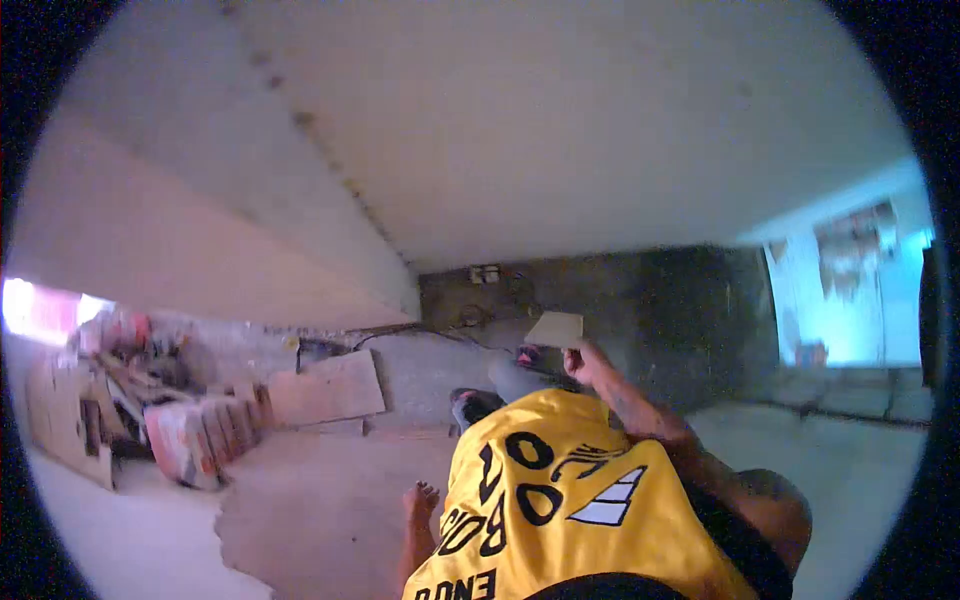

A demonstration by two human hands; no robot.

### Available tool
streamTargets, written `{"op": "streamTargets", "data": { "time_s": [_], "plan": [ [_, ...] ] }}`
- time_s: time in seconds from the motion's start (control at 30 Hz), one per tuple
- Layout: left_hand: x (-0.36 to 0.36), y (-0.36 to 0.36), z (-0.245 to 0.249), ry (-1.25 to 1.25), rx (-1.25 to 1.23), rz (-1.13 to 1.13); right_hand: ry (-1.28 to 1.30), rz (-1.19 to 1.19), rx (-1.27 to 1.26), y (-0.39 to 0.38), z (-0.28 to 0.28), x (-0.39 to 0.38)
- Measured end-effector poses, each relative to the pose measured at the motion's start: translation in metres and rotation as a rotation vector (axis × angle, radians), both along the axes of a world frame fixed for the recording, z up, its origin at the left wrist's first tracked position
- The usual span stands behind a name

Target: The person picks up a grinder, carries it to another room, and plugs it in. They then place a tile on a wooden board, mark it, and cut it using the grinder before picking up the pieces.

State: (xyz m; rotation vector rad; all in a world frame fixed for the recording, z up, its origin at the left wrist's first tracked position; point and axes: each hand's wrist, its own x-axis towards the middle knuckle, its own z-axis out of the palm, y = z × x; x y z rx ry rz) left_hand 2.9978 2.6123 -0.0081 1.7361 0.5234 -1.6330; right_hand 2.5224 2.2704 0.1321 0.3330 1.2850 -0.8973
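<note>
Concrete wall [650,300] behind, right hand [585,362] gripping pale board [555,329] (raised)

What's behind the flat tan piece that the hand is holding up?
Behind the flat tan piece, held by a person's hand, is the rough grey wall, with a small fitting higher up. The wall patch right behind the piece is hidden.
</note>
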Motion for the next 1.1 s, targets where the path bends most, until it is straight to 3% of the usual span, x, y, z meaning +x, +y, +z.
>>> {"op": "streamTargets", "data": {
  "time_s": [0.07, 0.17, 0.2, 0.27, 0.33, 0.43, 0.5, 0.57, 0.6, 0.63, 0.7, 0.77, 0.8, 0.9, 0.93, 0.97, 1.0, 1.1],
  "plan": [
    [0.005, -0.002, -0.008, -0.033, -0.184, -0.209, 0.021, -0.118, -0.051, 0.008, 0.015, -0.024],
    [0.006, -0.025, 0.012, -0.082, -0.419, -0.527, -0.120, -0.346, -0.055, 0.037, -0.067, -0.098],
    [0.000, -0.036, 0.011, -0.090, -0.510, -0.624, -0.127, -0.287, -0.177, 0.050, -0.065, -0.112],
    [0.002, -0.073, 0.008, -0.145, -0.470, -0.455, 0.014, -0.180, -0.163, 0.064, -0.062, -0.136],
    [-0.016, -0.117, 0.015, -0.148, -0.037, -0.226, 0.164, -0.058, -0.145, 0.074, -0.053, -0.162],
    [-0.037, -0.141, 0.024, 0.012, -0.263, -0.328, 0.358, 0.176, -0.179, 0.094, -0.037, -0.207],
    [-0.032, -0.155, -0.012, -0.120, -0.725, -0.848, 0.424, 0.405, -0.319, 0.110, -0.030, -0.227],
    [-0.043, -0.179, -0.006, 0.010, -0.296, -0.538, 0.579, 0.448, 0.006, 0.109, -0.026, -0.260],
    [-0.051, -0.193, 0.005, 0.012, -0.182, -0.492, 0.631, 0.469, 0.184, 0.123, -0.026, -0.268],
    [-0.063, -0.214, 0.012, -0.002, -0.175, -0.512, 0.701, 0.552, 0.090, 0.122, -0.029, -0.289],
    [-0.069, -0.235, -0.002, -0.045, -0.360, -0.704, 0.798, 0.654, -0.077, 0.141, -0.031, -0.320],
    [-0.069, -0.245, -0.034, -0.300, -0.833, -1.045, 0.827, 0.642, -0.211, 0.161, -0.016, -0.340],
    [-0.083, -0.258, -0.024, -0.303, -0.757, -1.058, 0.832, 0.603, -0.270, 0.170, 0.002, -0.350],
    [-0.137, -0.291, 0.024, -0.235, -0.430, -0.981, 0.751, 0.576, -0.048, 0.134, 0.094, -0.354],
    [-0.154, -0.291, 0.058, -0.118, -0.408, -0.845, 0.803, 0.686, -0.205, 0.149, 0.075, -0.381],
    [-0.138, -0.285, 0.061, -0.063, -0.292, -0.838, 0.791, 0.656, -0.082, 0.118, 0.120, -0.362],
    [-0.137, -0.293, 0.045, -0.005, -0.221, -0.820, 0.819, 0.711, -0.118, 0.104, 0.133, -0.371],
    [-0.134, -0.298, 0.037, 0.021, -0.145, -0.806, 0.995, 0.910, -0.250, 0.102, 0.126, -0.393]
  ]
}}
